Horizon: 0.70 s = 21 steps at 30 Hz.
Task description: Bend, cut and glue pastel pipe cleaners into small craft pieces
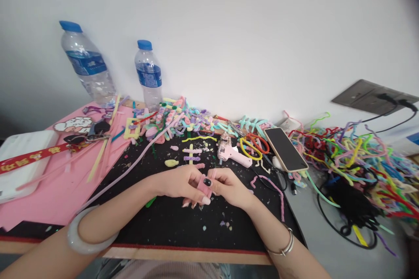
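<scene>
Over the middle of the black mat (157, 218), my left hand (178, 183) is closed around a small pink object (204, 188) with a shiny black oval on it. Its exact kind cannot be made out. My right hand (231, 187) meets it from the right, fingers pinched against the same object. Just beyond the hands lie a yellow pipe-cleaner stem with purple crosspieces (191, 151) and a pale yellow fuzzy leaf-like piece (171, 163). A pink glue gun (234, 154) rests behind my right hand.
Two water bottles (149, 76) stand by the wall, near heaped pipe cleaners (176, 117). Scissors with yellow and orange handles (250, 148) lie beside a phone (286, 148). More tangled pipe cleaners (363, 157) and a black cable (322, 213) fill the right side. Pink sheets (75, 174) cover the left.
</scene>
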Available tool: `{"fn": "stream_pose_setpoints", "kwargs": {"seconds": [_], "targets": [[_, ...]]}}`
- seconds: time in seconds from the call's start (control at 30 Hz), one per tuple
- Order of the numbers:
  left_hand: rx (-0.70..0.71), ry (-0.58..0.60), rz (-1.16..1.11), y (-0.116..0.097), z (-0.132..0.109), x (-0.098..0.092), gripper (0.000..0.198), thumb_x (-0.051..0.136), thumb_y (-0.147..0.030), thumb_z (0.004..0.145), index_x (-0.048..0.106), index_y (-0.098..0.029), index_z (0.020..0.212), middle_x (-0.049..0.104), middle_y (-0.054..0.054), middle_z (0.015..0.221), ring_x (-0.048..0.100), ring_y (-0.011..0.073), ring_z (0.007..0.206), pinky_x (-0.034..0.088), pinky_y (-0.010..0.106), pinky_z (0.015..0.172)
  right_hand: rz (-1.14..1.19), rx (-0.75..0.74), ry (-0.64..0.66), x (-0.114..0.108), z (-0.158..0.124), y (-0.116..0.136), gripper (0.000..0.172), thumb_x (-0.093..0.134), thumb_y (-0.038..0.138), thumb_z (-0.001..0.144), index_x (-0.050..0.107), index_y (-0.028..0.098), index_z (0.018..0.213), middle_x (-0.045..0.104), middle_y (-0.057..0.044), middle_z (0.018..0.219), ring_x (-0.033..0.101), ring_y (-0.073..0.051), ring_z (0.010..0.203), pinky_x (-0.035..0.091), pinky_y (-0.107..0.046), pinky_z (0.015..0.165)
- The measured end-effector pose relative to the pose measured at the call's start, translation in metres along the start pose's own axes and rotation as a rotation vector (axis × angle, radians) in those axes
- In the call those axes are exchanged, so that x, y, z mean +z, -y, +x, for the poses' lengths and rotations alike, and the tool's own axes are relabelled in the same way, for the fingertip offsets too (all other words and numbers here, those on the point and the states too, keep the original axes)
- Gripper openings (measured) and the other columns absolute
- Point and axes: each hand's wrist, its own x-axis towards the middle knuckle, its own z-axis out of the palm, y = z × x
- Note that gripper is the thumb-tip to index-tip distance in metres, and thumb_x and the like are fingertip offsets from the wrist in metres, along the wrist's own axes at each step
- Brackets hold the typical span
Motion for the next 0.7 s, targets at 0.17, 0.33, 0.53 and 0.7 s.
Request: {"fn": "stream_pose_setpoints", "kwargs": {"seconds": [0.17,0.33,0.53,0.7], "targets": [[0.079,-0.267,0.006,0.003,0.006,0.001,0.015,0.072,-0.031,0.069,0.068,-0.016,0.068,0.061,-0.003,0.054,0.056,0.0108,0.047,0.046,0.021,0.049,0.069,-0.039,-0.348,-0.005,0.001,-0.007,0.040,0.054,0.048,0.087,0.045,0.018,0.061,0.034,0.007,0.053,0.025,-0.008,0.048,0.020,-0.023,0.046],[0.234,-0.576,0.327,0.002,0.009,0.011,0.019,0.065,-0.027,0.075,0.070,-0.017,0.060,0.064,0.001,0.055,0.056,0.0123,0.050,0.043,0.021,0.050,-0.005,-0.078,-0.528,-0.002,0.003,-0.009,0.041,0.052,0.047,0.088,0.044,0.019,0.059,0.036,0.006,0.054,0.026,-0.008,0.048,0.022,-0.024,0.046],[0.425,-0.814,0.695,0.006,0.008,0.017,0.020,0.065,-0.028,0.080,0.072,-0.019,0.064,0.062,0.001,0.055,0.053,0.0136,0.051,0.039,0.024,0.053,-0.092,-0.079,-0.612,0.007,0.002,-0.012,0.039,0.051,0.046,0.089,0.044,0.019,0.061,0.037,0.005,0.057,0.027,-0.009,0.050,0.023,-0.024,0.047],[0.501,-0.809,0.826,0.015,0.008,0.014,0.022,0.057,-0.030,0.087,0.075,-0.020,0.081,0.071,0.007,0.073,0.064,0.0190,0.068,0.048,0.027,0.067,-0.099,-0.094,-0.664,0.014,0.002,-0.012,0.039,0.048,0.043,0.091,0.043,0.019,0.061,0.038,0.004,0.056,0.029,-0.009,0.050,0.024,-0.025,0.047]]}}
